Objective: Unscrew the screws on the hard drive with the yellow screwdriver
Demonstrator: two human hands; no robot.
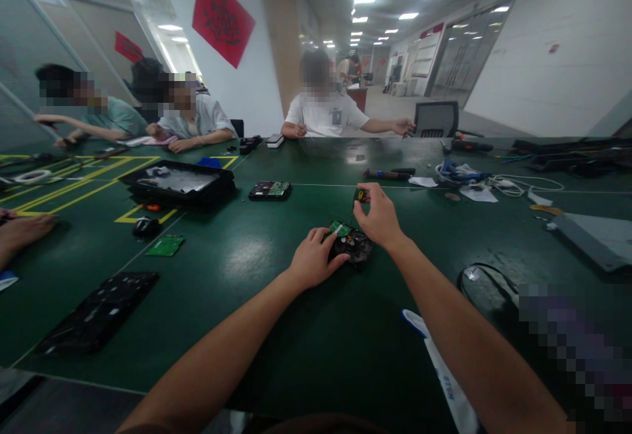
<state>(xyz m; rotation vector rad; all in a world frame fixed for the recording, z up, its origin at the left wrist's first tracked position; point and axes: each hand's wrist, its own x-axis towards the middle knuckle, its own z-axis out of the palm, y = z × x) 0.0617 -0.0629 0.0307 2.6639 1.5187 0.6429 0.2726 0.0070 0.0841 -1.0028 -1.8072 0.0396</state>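
Note:
A small black hard drive (356, 247) with a green circuit board on its far left part lies on the table in front of me. My left hand (316, 256) grips it from the left, thumb along the near edge and fingers over the board. Above its far right side, my right hand (376, 213) pinches a screwdriver (360, 195) by its black and yellow handle. The thin shaft points down toward the drive; whether its tip sits in a screw is too small to tell.
Left of me are another hard drive (270, 189), a black tray (180, 184), a loose green circuit board (166, 245) and a flat black panel (99, 312). Cables (464, 174) and a grey metal case (595, 240) lie right. Several people sit around the table.

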